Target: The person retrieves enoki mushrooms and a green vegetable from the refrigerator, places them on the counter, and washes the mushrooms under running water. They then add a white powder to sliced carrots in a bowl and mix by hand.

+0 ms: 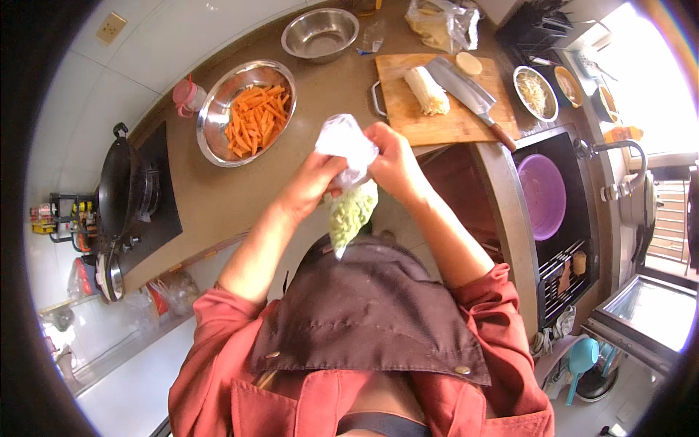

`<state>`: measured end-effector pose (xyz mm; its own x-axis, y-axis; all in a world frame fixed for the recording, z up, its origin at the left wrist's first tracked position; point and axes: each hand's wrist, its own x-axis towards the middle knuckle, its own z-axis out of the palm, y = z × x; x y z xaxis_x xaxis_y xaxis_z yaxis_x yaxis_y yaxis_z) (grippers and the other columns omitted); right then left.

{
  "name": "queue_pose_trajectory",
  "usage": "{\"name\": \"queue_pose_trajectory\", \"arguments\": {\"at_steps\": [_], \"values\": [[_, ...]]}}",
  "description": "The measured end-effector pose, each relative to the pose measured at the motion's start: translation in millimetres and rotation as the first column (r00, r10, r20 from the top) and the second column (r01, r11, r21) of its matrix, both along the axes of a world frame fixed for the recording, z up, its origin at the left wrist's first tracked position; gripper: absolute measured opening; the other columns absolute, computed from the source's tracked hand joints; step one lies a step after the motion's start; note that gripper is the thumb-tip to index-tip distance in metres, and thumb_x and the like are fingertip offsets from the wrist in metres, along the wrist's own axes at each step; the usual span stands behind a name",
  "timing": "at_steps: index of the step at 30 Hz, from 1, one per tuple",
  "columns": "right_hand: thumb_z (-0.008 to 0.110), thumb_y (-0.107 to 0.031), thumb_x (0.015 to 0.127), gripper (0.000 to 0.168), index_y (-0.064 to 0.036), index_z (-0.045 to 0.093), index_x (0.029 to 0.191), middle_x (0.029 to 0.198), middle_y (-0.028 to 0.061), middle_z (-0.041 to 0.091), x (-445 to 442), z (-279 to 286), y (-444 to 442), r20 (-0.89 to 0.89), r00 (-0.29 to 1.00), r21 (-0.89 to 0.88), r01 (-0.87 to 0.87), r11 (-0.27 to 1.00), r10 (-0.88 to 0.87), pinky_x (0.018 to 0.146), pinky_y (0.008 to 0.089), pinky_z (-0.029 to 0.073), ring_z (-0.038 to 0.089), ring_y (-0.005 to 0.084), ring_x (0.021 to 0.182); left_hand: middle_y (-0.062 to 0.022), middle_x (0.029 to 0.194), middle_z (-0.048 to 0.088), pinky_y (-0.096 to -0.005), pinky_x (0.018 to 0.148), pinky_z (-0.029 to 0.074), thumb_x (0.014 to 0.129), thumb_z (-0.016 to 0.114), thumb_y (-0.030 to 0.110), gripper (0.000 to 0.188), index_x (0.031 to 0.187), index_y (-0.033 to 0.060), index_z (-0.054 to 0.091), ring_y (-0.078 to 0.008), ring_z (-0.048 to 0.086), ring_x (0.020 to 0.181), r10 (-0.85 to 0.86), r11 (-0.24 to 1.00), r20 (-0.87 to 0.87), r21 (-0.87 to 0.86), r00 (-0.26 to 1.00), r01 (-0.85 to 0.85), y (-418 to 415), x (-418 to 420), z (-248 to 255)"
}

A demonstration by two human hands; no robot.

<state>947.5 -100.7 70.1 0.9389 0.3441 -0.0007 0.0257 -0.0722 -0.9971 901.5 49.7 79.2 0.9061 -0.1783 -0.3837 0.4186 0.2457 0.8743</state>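
In front of the dark apron, a thin clear plastic bag (pixel 354 210) of green pieces, perhaps beans, hangs from both hands. My left hand (pixel 322 175) grips the gathered upper part of the bag on its left side. The other side of the bag's loose top is pinched by my right hand (pixel 386 153). Up and left of the hands, a steel bowl (pixel 206 117) holds orange strips (pixel 256 117), apparently carrot. To the right, a wooden cutting board (pixel 398 128) bears a bundle of enoki mushrooms (pixel 426 90), a cleaver (pixel 461 84) and a pale round slice (pixel 468 64).
An empty steel bowl (pixel 321 35) stands at the back beside a plastic bag of food (pixel 442 27). A black wok (pixel 117 185) is on the hob at left. At right are small bowls, a sink with a purple basin (pixel 541 196) and a faucet (pixel 633 158).
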Motion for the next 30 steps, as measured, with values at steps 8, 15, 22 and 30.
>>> {"name": "queue_pose_trajectory", "arguments": {"at_steps": [8,15,22,30], "values": [[0.059,-0.003,0.076,0.014,0.001,0.048,0.085,0.071,0.0097,0.058,78,-26,2,0.038,0.988,-0.036,-0.149,0.988,0.15,0.063,0.0266,0.046,0.054,0.0124,0.069,-0.0001,0.087,0.057,-0.0201,0.063,0.042,0.084,0.055,0.022,0.026,0.102,0.0031,0.056,-0.0063,0.052,0.077,-0.228,0.973,0.017,0.039,0.974,0.227,30,88,-32],[0.06,-0.016,0.077,0.018,-0.004,0.063,0.089,0.081,0.0156,0.063,221,-64,-154,0.314,0.919,-0.606,0.387,0.695,-0.238,0.069,0.0329,0.047,0.062,0.0267,0.077,0.0021,0.082,0.053,-0.0211,0.071,0.039,0.084,0.058,0.023,0.018,0.089,0.0056,0.054,-0.0065,0.048,0.077,0.044,0.999,0.085,0.021,0.995,-0.046,38,121,-45],[0.068,-0.032,0.067,0.056,-0.014,0.047,0.116,0.121,0.019,0.042,352,-113,-188,0.199,0.971,-0.945,0.226,0.235,-0.135,0.086,0.0461,0.042,0.039,0.0374,0.114,-0.0047,0.096,0.057,-0.022,0.07,0.044,0.087,0.056,0.021,0.032,0.112,0.0028,0.051,-0.0103,0.053,0.086,0.409,0.818,0.019,0.436,0.912,-0.376,34,136,-99],[0.065,-0.03,0.069,0.052,-0.009,0.047,0.114,0.104,0.0175,0.053,397,-184,-250,0.125,0.957,-0.866,0.233,0.442,-0.26,0.076,0.0418,0.045,0.053,0.0329,0.094,-0.0021,0.092,0.054,-0.0248,0.066,0.046,0.086,0.054,0.015,0.021,0.104,0.005,0.051,-0.0118,0.054,0.079,0.669,0.736,-0.248,0.352,0.701,-0.578,8,81,-99]]}}
